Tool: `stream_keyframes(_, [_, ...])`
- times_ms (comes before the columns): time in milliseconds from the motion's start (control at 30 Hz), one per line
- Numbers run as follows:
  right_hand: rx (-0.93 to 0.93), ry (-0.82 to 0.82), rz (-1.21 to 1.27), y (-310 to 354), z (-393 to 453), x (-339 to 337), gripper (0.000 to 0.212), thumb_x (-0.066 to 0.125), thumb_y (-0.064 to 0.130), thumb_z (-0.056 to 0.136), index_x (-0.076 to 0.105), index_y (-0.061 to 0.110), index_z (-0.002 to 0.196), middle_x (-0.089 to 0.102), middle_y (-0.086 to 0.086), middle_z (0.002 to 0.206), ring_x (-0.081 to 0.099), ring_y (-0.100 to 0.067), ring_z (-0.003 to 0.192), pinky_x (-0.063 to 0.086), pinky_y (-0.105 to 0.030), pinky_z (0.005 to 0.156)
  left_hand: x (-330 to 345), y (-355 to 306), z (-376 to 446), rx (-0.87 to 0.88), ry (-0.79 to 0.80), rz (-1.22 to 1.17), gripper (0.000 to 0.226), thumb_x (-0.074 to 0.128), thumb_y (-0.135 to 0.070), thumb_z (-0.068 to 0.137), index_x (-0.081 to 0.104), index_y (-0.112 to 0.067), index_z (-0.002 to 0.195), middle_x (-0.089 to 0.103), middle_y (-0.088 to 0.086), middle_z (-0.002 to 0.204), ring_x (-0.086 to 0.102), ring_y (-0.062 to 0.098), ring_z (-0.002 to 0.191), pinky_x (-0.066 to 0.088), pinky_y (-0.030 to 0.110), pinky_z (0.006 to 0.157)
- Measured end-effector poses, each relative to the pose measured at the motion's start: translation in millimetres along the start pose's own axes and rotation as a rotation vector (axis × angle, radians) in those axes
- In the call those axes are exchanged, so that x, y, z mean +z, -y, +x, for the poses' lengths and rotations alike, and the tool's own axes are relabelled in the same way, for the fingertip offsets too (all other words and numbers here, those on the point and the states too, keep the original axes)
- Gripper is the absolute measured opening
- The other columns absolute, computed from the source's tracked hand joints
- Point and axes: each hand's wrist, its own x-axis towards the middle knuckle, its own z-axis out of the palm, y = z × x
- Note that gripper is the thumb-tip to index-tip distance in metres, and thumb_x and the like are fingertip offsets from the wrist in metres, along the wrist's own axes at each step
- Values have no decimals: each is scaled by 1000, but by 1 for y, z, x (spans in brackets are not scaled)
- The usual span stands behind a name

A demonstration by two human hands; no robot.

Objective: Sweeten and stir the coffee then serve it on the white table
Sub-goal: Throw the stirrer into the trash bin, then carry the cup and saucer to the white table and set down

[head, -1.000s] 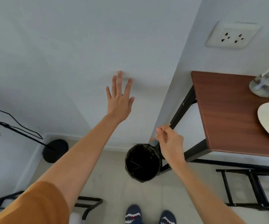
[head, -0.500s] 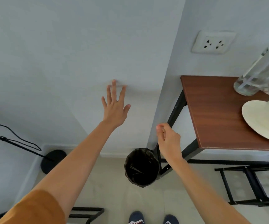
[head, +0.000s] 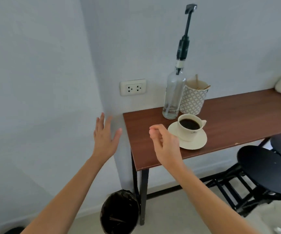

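Now the cup [head: 190, 126] of black coffee stands on its saucer [head: 197, 143] on the brown table [head: 234, 119], a little in from the near edge and right of the table's left end. Far of it, by the wall, a glass bottle [head: 173, 97] with a tall black pump touches a patterned holder [head: 193, 100] of wooden sticks. The right hand [head: 165, 144] hangs over the table's near-left corner, just left of the saucer, fingers curled loosely in and gripping nothing that shows. The left hand [head: 104, 139] is held up off the table's left end, near the wall corner, fingers spread open and empty. Bare tabletop runs right of the saucer. Below the left end a black bin [head: 119, 212] stands by the leg; black stools [head: 268, 168] crowd the near right.
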Motion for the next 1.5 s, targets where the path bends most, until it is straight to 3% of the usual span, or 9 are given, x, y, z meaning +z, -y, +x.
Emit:
stream_keyframes(167, [-32, -65, -45, -70, -22, -72, 13, 56, 16, 97, 64, 15, 86, 66, 1, 69, 61, -15, 61, 48, -25, 54, 77, -70, -17, 22, 135, 67, 55, 49, -40, 105, 35, -29, 157, 14, 5, 173, 1, 27, 161, 6, 58, 126])
stream_keyframes(267, [21, -84, -113, -120, -30, -108, 22, 53, 27, 98, 63, 15, 81, 59, 4, 61, 54, -15, 54, 45, -30, 47, 120, -102, -28, -56, 237, 138, 53, 43, -43, 106, 32, -34, 157, 12, 0, 173, -2, 25, 161, 0, 60, 125])
stream_keyframes(433, [182, -53, -273, -177, -11, -134, 12, 55, 27, 96, 63, 20, 93, 65, 6, 80, 56, -20, 80, 48, -34, 68, 160, -133, -31, -184, 288, 223, 52, 36, -45, 108, 30, -34, 158, 16, 2, 172, -1, 28, 161, -3, 64, 124])
stream_keyframes(600, [219, 96, -500, -191, 6, -127, 43, 56, 46, 93, 60, 21, 128, 60, -8, 118, 50, -30, 103, 40, -43, 85, 173, -144, -40, -217, 274, 289, 46, 31, -42, 110, 36, -36, 156, 23, -1, 171, -2, 29, 161, -6, 66, 122])
stream_keyframes(933, [236, -30, -535, -183, -16, -123, 42, 72, 42, 81, 69, 25, 119, 53, -13, 98, 45, -33, 86, 40, -43, 77, 173, -148, -57, -206, 267, 306, 45, 34, -39, 110, 38, -39, 155, 26, -6, 170, -2, 27, 161, -9, 66, 122])
stream_keyframes(1033, [236, -76, -475, -177, -29, -127, 43, 74, 41, 81, 68, 22, 119, 50, -11, 89, 44, -27, 78, 43, -38, 72, 170, -147, -65, -187, 283, 300, 45, 33, -38, 110, 37, -40, 155, 26, -7, 170, -3, 26, 161, -9, 66, 122])
stream_keyframes(1267, [590, 226, 108, -160, -36, -142, 66, 59, 28, 94, 25, 31, 150, 63, 1, 72, 63, -15, 67, 54, -30, 66, 163, -143, -75, -134, 319, 287, 44, 34, -38, 110, 37, -43, 154, 25, -10, 170, -3, 25, 161, -9, 65, 122])
stream_keyframes(1400, [724, 282, 479, -164, -33, -149, 88, 65, 10, 91, 9, 36, 154, 67, -10, 111, 73, -28, 84, 62, -37, 70, 160, -142, -78, -120, 344, 268, 44, 34, -38, 110, 39, -43, 153, 25, -11, 170, -2, 24, 161, -10, 64, 122])
stream_keyframes(1500, [775, 306, 610, -163, -32, -154, 88, 68, 3, 88, 17, 35, 153, 62, -8, 122, 68, -30, 103, 62, -38, 73, 159, -143, -80, -115, 356, 262, 44, 35, -37, 110, 38, -43, 153, 25, -11, 170, -2, 23, 161, -12, 63, 122])
